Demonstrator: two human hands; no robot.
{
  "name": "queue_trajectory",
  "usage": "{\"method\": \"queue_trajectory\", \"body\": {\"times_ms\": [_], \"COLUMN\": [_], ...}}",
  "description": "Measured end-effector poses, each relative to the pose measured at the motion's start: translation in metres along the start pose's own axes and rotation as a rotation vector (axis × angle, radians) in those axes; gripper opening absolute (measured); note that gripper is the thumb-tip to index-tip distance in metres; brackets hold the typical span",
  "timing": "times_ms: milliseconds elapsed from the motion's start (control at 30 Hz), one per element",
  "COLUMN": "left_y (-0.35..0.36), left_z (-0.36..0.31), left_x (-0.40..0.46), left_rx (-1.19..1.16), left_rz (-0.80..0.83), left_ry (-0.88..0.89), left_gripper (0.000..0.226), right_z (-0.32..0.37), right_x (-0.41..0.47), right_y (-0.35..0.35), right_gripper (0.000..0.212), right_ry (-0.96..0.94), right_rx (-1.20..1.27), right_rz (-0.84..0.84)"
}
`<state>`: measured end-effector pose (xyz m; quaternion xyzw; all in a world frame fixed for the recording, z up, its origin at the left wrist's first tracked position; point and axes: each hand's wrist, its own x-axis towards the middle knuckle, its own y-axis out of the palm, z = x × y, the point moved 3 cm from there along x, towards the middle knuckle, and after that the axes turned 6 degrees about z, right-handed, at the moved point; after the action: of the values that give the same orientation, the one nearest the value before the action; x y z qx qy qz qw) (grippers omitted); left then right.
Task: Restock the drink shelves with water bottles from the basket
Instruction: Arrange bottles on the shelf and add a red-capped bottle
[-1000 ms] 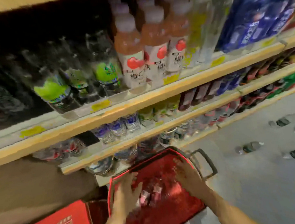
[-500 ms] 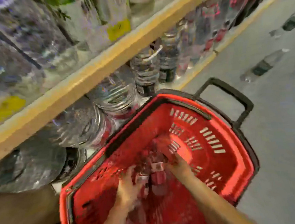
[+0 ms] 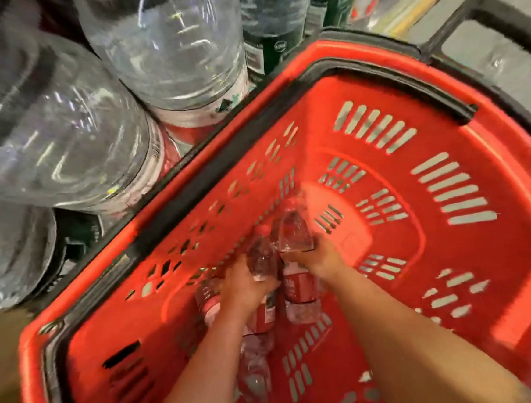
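Observation:
A red plastic basket (image 3: 471, 248) with slotted walls fills the view, seen from above. At its bottom lie several small clear water bottles with red labels. My left hand (image 3: 244, 287) grips one red-capped bottle (image 3: 262, 255) around its body. Beside it my right hand (image 3: 319, 257) grips another bottle (image 3: 293, 227), whose clear end points away from me. A third bottle (image 3: 207, 301) lies left of my left wrist. More bottles lie under my forearms, partly hidden.
Large clear water jugs (image 3: 166, 47) stand on the lowest shelf at the upper left, close against the basket's rim. Dark green-labelled bottles (image 3: 280, 44) stand behind them. The basket's black handle (image 3: 497, 17) sticks out at the upper right over grey floor.
My head has dropped lower toward the basket, so the upper shelves have left the view. Both hands have reached to the basket's bottom and closed on bottles.

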<state>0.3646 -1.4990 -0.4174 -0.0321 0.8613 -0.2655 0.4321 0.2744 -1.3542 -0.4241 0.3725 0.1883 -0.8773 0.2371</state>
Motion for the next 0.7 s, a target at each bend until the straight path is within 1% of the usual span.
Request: {"method": "queue_trajectory", "body": {"times_ms": [33,67,167,200,233,300,367,433,533,600,633,667,700], "left_y": [-0.003,-0.006,-0.03,-0.041,-0.053,-0.085,-0.125,-0.167,-0.226,-0.261,-0.275,-0.29,-0.305], "left_z": [-0.007,-0.012,-0.047,-0.063,-0.08,-0.116,-0.149,-0.177,-0.23,-0.262,-0.273,-0.285,-0.296], "left_x": [-0.008,-0.015,-0.046,-0.059,-0.073,-0.106,-0.144,-0.186,-0.259,-0.309,-0.332,-0.354,-0.376], "left_rx": [-0.039,-0.092,-0.236,-0.26,-0.274,-0.267,-0.249,-0.202,-0.167,-0.207,-0.232,-0.235,-0.261], "left_rz": [-0.009,-0.009,-0.03,-0.014,0.006,0.031,0.004,-0.04,-0.066,-0.083,-0.098,-0.122,-0.138], "left_ry": [0.008,0.004,0.035,0.052,0.076,0.124,0.192,0.23,0.298,0.317,0.329,0.36,0.358], "left_gripper": [0.074,0.075,0.066,0.063,0.062,0.067,0.075,0.077,0.06,0.056,0.047,0.041,0.04], "right_z": [0.007,0.017,0.058,0.076,0.096,0.133,0.181,0.23,0.304,0.343,0.36,0.379,0.396], "right_x": [-0.007,-0.016,-0.051,-0.067,-0.085,-0.123,-0.172,-0.224,-0.304,-0.347,-0.366,-0.382,-0.395], "right_y": [-0.004,-0.01,-0.028,-0.036,-0.044,-0.064,-0.081,-0.098,-0.122,-0.137,-0.144,-0.15,-0.154], "right_gripper": [0.034,0.03,0.03,0.031,0.032,0.031,0.03,0.028,0.028,0.026,0.028,0.036,0.046], "right_ry": [-0.033,-0.054,-0.091,-0.107,-0.119,-0.115,-0.15,-0.186,-0.301,-0.333,-0.333,-0.342,-0.367], "right_rx": [0.001,-0.005,0.038,0.011,0.002,0.041,0.04,0.066,0.046,0.009,-0.006,-0.04,-0.06], "right_rz": [0.023,0.042,0.07,0.07,0.076,0.084,0.057,0.037,0.038,0.051,0.074,0.088,0.113]}}
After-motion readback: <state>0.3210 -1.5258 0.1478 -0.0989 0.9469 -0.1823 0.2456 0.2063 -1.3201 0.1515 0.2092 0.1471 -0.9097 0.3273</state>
